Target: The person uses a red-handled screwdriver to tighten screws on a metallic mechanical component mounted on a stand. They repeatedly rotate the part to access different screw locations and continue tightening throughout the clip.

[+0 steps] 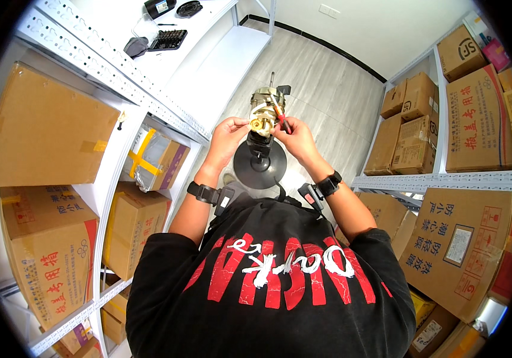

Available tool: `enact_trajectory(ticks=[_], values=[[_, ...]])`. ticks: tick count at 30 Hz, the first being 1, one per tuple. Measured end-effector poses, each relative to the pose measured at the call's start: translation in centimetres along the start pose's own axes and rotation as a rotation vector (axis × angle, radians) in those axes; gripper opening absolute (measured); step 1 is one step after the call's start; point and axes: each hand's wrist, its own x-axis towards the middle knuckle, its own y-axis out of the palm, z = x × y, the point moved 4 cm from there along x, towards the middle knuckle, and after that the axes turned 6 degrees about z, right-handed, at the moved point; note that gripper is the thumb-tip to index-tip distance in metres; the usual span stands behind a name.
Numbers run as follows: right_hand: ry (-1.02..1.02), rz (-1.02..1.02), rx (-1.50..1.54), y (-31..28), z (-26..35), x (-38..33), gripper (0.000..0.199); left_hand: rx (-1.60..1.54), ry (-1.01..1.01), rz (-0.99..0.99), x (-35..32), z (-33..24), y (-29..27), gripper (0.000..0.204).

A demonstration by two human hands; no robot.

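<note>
A fan motor (266,100) with its brass-coloured and metal parts bare sits on a black stand. The stand's round black base (250,167) rests on the floor in front of me. My left hand (229,136) grips the motor's near left edge, thumb and fingers closed by a round brass-coloured part (257,125). In my right hand (299,141) is a slim hand tool with a red-and-black handle (286,126). The tool leans over the motor's right side; its exact kind is too small to tell. A thin shaft (272,77) sticks out at the motor's far end.
Left of me, metal shelves carry cardboard boxes (53,128) and a wrapped package (145,156). A white shelf (208,45) at the far left holds a black bit set (168,40) and dark round parts (189,9). More boxes (480,119) fill the right-hand rack (435,181).
</note>
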Motion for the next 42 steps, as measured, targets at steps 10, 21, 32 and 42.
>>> enact_trajectory(ticks=[10,21,32,42], values=[[0.056,-0.061,0.116,-3.4,-1.6,-0.3,0.016,0.115,-0.007,-0.015,0.4,-0.4,-1.2,0.023],[0.021,-0.012,0.123,-1.8,-3.6,0.3,0.020,0.155,-0.067,0.036,0.7,0.1,-0.5,0.030],[0.018,0.028,0.209,-1.9,-1.9,-1.0,0.022,0.146,0.008,0.103,1.1,0.9,-0.4,0.034],[0.062,0.021,0.280,-3.2,-2.7,-2.2,0.025,0.237,0.026,0.116,1.3,2.3,-2.9,0.039]])
